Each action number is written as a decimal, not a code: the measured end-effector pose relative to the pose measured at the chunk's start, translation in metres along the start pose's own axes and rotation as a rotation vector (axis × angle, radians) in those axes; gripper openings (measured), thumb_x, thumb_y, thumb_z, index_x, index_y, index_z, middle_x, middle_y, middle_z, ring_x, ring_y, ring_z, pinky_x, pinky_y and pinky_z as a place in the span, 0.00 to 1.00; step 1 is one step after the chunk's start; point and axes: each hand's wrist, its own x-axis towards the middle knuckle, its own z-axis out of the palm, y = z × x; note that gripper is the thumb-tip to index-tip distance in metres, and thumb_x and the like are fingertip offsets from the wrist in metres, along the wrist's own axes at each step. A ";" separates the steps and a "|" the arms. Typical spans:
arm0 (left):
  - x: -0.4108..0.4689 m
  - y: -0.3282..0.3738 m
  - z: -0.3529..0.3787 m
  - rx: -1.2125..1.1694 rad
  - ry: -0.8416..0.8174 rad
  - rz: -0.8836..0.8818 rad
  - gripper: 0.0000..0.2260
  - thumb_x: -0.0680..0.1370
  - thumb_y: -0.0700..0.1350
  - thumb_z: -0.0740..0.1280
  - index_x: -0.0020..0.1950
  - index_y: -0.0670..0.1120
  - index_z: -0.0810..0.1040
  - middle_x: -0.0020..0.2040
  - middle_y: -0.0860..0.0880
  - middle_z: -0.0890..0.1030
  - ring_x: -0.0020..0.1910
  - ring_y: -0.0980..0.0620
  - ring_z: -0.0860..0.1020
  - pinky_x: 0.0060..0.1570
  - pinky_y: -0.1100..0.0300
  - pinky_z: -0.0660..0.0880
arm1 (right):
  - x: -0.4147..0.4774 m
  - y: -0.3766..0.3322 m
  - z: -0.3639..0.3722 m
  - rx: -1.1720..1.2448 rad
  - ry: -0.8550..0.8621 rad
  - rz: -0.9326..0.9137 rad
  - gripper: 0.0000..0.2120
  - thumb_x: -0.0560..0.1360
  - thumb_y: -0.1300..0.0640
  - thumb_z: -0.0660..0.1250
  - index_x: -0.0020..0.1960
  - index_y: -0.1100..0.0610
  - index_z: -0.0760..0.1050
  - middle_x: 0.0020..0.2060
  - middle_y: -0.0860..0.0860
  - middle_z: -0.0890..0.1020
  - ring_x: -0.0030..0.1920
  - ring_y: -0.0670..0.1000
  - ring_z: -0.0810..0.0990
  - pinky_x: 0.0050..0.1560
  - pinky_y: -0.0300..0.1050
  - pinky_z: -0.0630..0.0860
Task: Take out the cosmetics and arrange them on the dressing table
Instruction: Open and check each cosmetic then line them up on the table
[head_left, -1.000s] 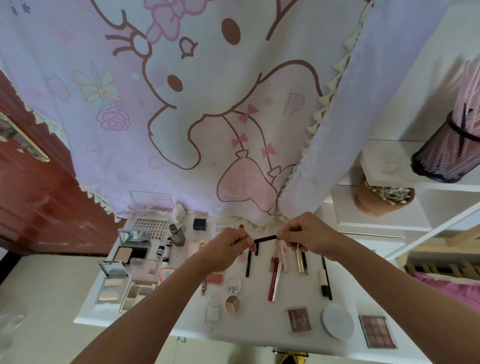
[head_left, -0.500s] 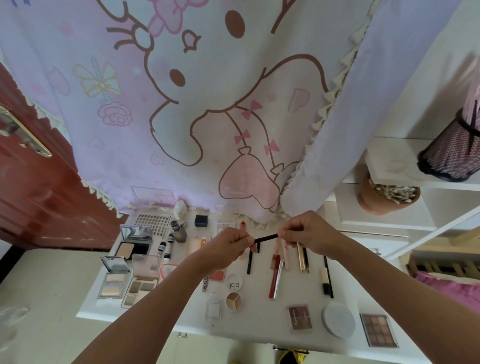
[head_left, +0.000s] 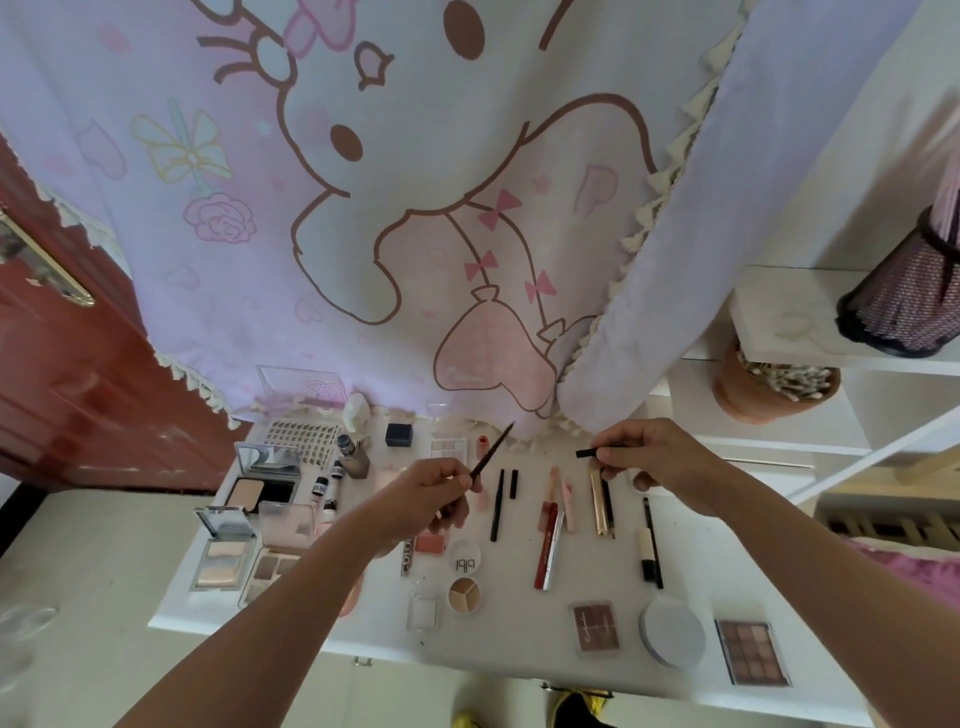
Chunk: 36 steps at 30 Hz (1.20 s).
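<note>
This is a room in a home, a bedroom corner by the look of it: my small white dressing table (head_left: 524, 636) stands against a lilac curtain (head_left: 363, 260) printed with a cartoon animal, bows and roses. Its top is spread with open mirrored compacts (head_left: 221, 566), eyeshadow palettes (head_left: 752, 652), lip tubes (head_left: 543, 556) and pencils (head_left: 497, 504). To my left is a red-brown wooden door (head_left: 67, 395) with a brass handle (head_left: 47, 265); to my right, white shelves (head_left: 795, 332) carry a clay pot (head_left: 737, 395) of cotton buds and a dark mesh holder (head_left: 904, 306)
</note>
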 end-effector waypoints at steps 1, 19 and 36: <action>0.001 -0.005 0.005 0.010 0.010 -0.025 0.08 0.83 0.41 0.59 0.51 0.40 0.76 0.34 0.45 0.81 0.31 0.53 0.72 0.31 0.63 0.69 | 0.000 0.004 0.003 0.018 -0.017 0.021 0.07 0.77 0.63 0.68 0.54 0.60 0.81 0.45 0.56 0.86 0.43 0.50 0.82 0.35 0.40 0.69; 0.076 -0.095 0.110 0.584 0.401 -0.381 0.08 0.73 0.39 0.69 0.34 0.44 0.74 0.37 0.46 0.79 0.36 0.52 0.78 0.42 0.57 0.79 | 0.032 0.090 0.015 0.112 -0.037 0.394 0.08 0.77 0.64 0.67 0.55 0.60 0.81 0.46 0.53 0.87 0.46 0.48 0.85 0.37 0.39 0.75; 0.090 -0.111 0.132 0.700 0.355 -0.558 0.09 0.74 0.37 0.64 0.39 0.48 0.67 0.36 0.49 0.74 0.39 0.48 0.76 0.46 0.50 0.79 | 0.091 0.113 0.044 -0.603 -0.115 0.229 0.07 0.76 0.49 0.69 0.41 0.47 0.84 0.31 0.41 0.70 0.31 0.40 0.71 0.33 0.40 0.65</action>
